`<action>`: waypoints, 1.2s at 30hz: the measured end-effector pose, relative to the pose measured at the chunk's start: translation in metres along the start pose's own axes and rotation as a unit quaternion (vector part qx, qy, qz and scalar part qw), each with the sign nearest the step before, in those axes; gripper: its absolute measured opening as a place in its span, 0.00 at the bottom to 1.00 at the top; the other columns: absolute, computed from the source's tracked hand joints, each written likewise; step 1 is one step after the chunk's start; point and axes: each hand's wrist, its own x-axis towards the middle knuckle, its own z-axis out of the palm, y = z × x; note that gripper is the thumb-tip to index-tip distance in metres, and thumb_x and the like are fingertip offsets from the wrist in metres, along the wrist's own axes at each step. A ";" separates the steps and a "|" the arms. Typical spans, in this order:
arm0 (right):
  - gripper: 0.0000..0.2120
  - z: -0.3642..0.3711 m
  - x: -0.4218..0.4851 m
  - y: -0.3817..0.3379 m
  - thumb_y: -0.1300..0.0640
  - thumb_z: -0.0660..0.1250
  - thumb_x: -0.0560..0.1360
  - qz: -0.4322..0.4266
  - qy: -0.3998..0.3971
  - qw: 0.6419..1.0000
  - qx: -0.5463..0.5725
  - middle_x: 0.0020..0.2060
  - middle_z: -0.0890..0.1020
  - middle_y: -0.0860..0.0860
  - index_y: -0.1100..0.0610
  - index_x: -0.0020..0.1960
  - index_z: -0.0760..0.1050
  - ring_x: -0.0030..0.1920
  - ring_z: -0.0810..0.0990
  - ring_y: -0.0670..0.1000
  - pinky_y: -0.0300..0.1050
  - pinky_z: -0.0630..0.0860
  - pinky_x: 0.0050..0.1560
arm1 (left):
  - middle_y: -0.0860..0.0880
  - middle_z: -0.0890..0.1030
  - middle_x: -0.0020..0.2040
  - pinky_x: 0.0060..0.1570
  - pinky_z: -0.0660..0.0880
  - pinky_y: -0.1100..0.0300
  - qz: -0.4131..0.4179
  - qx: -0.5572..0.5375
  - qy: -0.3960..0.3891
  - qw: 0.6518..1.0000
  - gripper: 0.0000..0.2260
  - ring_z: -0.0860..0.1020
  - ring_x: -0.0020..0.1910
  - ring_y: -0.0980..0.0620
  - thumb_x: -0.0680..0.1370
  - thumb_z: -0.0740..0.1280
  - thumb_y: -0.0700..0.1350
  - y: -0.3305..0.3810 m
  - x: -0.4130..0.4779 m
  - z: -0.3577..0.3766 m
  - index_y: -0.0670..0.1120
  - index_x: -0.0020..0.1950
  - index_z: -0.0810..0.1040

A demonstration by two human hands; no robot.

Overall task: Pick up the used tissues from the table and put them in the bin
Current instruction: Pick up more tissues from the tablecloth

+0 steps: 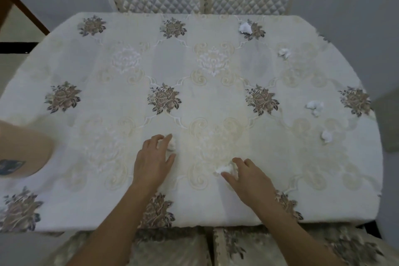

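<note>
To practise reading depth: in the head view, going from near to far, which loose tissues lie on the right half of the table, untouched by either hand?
In order: nearest tissue → second tissue, by the right edge → third tissue, small → farthest tissue.

Matt embroidered tablecloth point(216, 101); seemingly paper tissues point(245, 27)

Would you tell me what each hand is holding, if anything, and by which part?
The left hand pinches one crumpled tissue by its left side; the right hand pinches another tissue by its right side. Both tissues rest on the table.
</note>
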 end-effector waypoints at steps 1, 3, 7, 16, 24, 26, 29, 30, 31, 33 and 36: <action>0.25 0.002 0.000 0.000 0.31 0.57 0.75 -0.001 -0.001 1.000 -0.003 0.53 0.77 0.47 0.45 0.65 0.68 0.47 0.79 0.51 0.48 0.78 0.41 | 0.43 0.78 0.59 0.45 0.79 0.47 0.005 -0.002 -0.003 1.000 0.25 0.76 0.55 0.40 0.72 0.75 0.47 0.000 0.004 0.002 0.46 0.68 0.75; 0.22 0.006 -0.001 0.001 0.33 0.58 0.75 -0.007 0.003 1.000 -0.009 0.50 0.77 0.46 0.46 0.62 0.69 0.46 0.79 0.50 0.47 0.78 0.40 | 0.44 0.80 0.56 0.43 0.78 0.48 0.016 0.007 -0.004 1.000 0.22 0.77 0.53 0.40 0.72 0.75 0.47 0.000 0.009 0.005 0.46 0.65 0.78; 0.17 0.010 -0.003 0.003 0.37 0.63 0.75 -0.041 0.038 0.998 -0.022 0.42 0.78 0.46 0.48 0.55 0.72 0.41 0.78 0.49 0.46 0.76 0.34 | 0.46 0.81 0.49 0.39 0.75 0.50 0.042 0.019 0.011 0.999 0.15 0.76 0.47 0.42 0.72 0.75 0.45 -0.002 0.012 0.013 0.46 0.58 0.81; 0.09 0.024 -0.011 0.005 0.44 0.66 0.74 -0.082 0.082 0.993 -0.020 0.35 0.75 0.46 0.47 0.50 0.77 0.32 0.74 0.49 0.44 0.72 0.28 | 0.45 0.82 0.43 0.35 0.75 0.53 0.012 0.002 0.045 0.999 0.09 0.77 0.41 0.42 0.71 0.76 0.41 -0.004 0.005 0.022 0.42 0.50 0.84; 0.12 0.017 -0.017 0.008 0.44 0.66 0.76 -0.039 0.057 0.995 0.076 0.42 0.79 0.46 0.50 0.53 0.76 0.40 0.78 0.49 0.45 0.75 0.37 | 0.45 0.79 0.46 0.39 0.74 0.50 -0.033 -0.061 0.038 0.997 0.05 0.74 0.44 0.44 0.78 0.69 0.42 0.001 -0.002 0.021 0.42 0.50 0.80; 0.12 0.011 -0.018 0.009 0.44 0.65 0.77 -0.033 0.052 0.992 0.114 0.42 0.78 0.45 0.51 0.54 0.76 0.40 0.76 0.48 0.44 0.74 0.39 | 0.48 0.78 0.48 0.42 0.74 0.50 -0.057 -0.133 0.028 0.989 0.06 0.74 0.45 0.47 0.80 0.66 0.45 0.010 -0.009 0.012 0.44 0.54 0.78; 0.11 -0.005 -0.018 0.006 0.43 0.64 0.78 -0.031 0.058 0.986 0.152 0.41 0.77 0.43 0.49 0.53 0.75 0.38 0.75 0.46 0.43 0.74 0.38 | 0.53 0.78 0.42 0.40 0.74 0.54 -0.106 -0.223 0.030 0.969 0.06 0.76 0.40 0.53 0.81 0.64 0.49 0.032 -0.020 -0.011 0.50 0.55 0.77; 0.11 -0.012 -0.019 0.004 0.43 0.64 0.78 -0.029 0.062 0.984 0.163 0.40 0.77 0.43 0.49 0.52 0.75 0.38 0.76 0.45 0.44 0.74 0.38 | 0.53 0.78 0.41 0.39 0.74 0.57 -0.111 -0.239 0.034 0.964 0.05 0.76 0.39 0.55 0.81 0.64 0.49 0.040 -0.025 -0.019 0.51 0.55 0.77; 0.11 -0.018 -0.020 0.002 0.42 0.64 0.77 -0.030 0.067 0.982 0.173 0.40 0.77 0.43 0.48 0.52 0.75 0.38 0.76 0.45 0.44 0.75 0.37 | 0.54 0.79 0.40 0.38 0.73 0.59 -0.110 -0.254 0.042 0.960 0.04 0.77 0.39 0.57 0.80 0.65 0.49 0.048 -0.030 -0.027 0.51 0.54 0.77; 0.12 -0.032 -0.022 -0.003 0.41 0.64 0.77 -0.036 0.086 0.977 0.189 0.39 0.79 0.43 0.48 0.52 0.75 0.37 0.77 0.44 0.45 0.76 0.37 | 0.56 0.79 0.41 0.36 0.72 0.64 -0.106 -0.292 0.065 0.948 0.03 0.78 0.39 0.58 0.80 0.67 0.48 0.063 -0.039 -0.042 0.52 0.52 0.78; 0.12 -0.056 -0.029 -0.012 0.41 0.65 0.76 -0.051 0.120 0.970 0.207 0.38 0.79 0.43 0.48 0.52 0.76 0.36 0.78 0.44 0.47 0.77 0.37 | 0.57 0.80 0.41 0.35 0.71 0.70 -0.103 -0.335 0.093 0.932 0.01 0.78 0.42 0.58 0.79 0.68 0.48 0.081 -0.051 -0.063 0.53 0.50 0.79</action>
